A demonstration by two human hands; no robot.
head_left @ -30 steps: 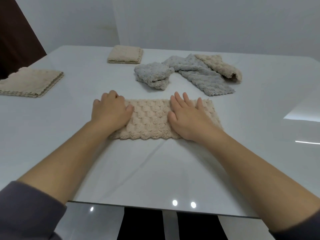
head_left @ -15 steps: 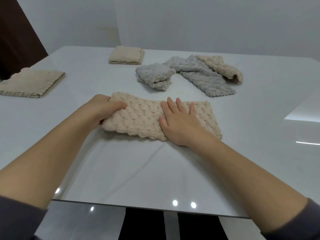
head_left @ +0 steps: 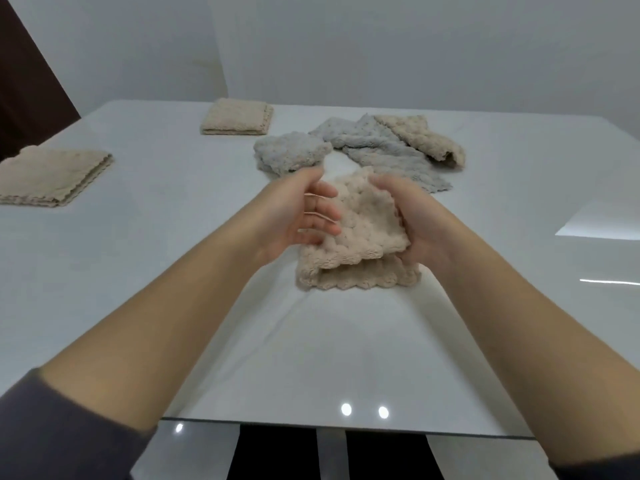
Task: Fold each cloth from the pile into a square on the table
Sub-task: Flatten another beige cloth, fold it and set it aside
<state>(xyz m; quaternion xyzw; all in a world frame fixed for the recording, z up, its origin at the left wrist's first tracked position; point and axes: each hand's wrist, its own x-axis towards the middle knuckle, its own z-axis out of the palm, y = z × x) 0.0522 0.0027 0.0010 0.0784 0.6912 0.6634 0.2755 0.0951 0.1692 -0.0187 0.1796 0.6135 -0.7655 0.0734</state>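
Half a second ago the beige cloth [head_left: 360,233] lies as a long strip, its long axis running left to right across the bench [head_left: 173,237], with the left hand [head_left: 301,216] gripping the strip's left end and the right hand [head_left: 419,230] pressed flat on its middle. Now the left end has come over to the right, so the strip is doubled and about half as wide. Both hands have risen off the bench and meet over the cloth.

The left fingers [head_left: 325,213] lie across the near face of the upper layer at its left side and hold it; the thumb's far side is hidden. The right fingers are curled round the upper layer's right edge, gripping it, with most of them hidden behind the cloth.

The cloth sits in the middle of the bench, just in front of the pile [head_left: 363,150]. The lower layer rests flat, its scalloped near edge running left to right, parallel to the bench's near edge. The fold is at the left and the loose ends point right. The upper layer is not down: it tilts up toward the far side, gaping from the lower layer along the near edge.

The pile, grey and beige cloths, is unchanged. Two folded squares lie well apart, one far [head_left: 237,116] and one left [head_left: 52,174].
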